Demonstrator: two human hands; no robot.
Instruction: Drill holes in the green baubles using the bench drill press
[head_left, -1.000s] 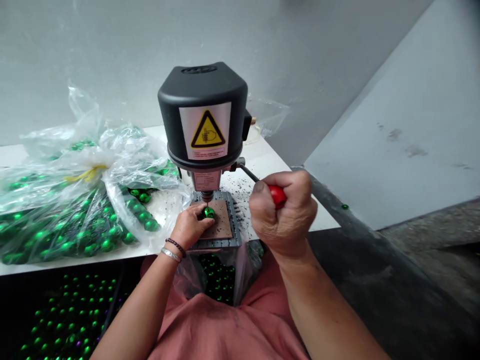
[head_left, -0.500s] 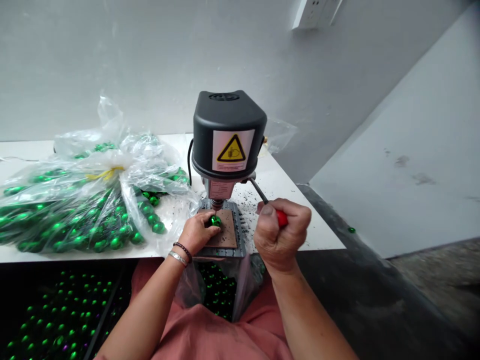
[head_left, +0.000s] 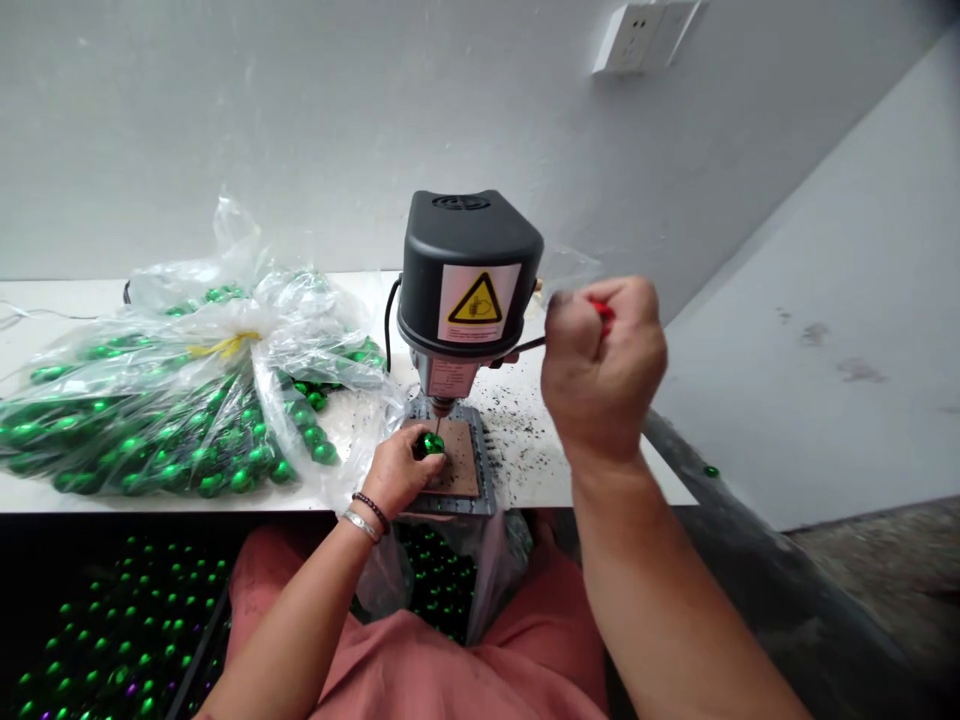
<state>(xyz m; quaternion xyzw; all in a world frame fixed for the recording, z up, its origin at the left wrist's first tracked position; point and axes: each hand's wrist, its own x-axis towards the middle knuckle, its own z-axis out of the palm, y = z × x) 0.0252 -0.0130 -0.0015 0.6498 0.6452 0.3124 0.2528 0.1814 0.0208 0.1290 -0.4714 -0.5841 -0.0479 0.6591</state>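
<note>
A black drill press (head_left: 469, 270) with a yellow warning label stands on the white table. Under its thin bit, my left hand (head_left: 399, 466) grips a shiny green ball (head_left: 431, 444) between thumb and fingers. The ball rests on a brown board (head_left: 461, 465) laid over the grey metal base (head_left: 487, 490). Whether the bit tip touches the ball is too small to tell. My right hand (head_left: 604, 365), slightly blurred, is wrapped round the red-knobbed feed lever (head_left: 531, 345) at the press's right side.
A clear plastic bag (head_left: 225, 380) full of green balls, tied with yellow string, lies left of the press. Dark shavings (head_left: 517, 440) litter the white table (head_left: 637, 480). Below are many more green balls (head_left: 127, 630). One green ball (head_left: 711, 471) lies on the floor at right.
My right hand has swung the lever upward and the drill bit has risen, showing more of its length above the ball. My left hand still holds the ball on the board.
</note>
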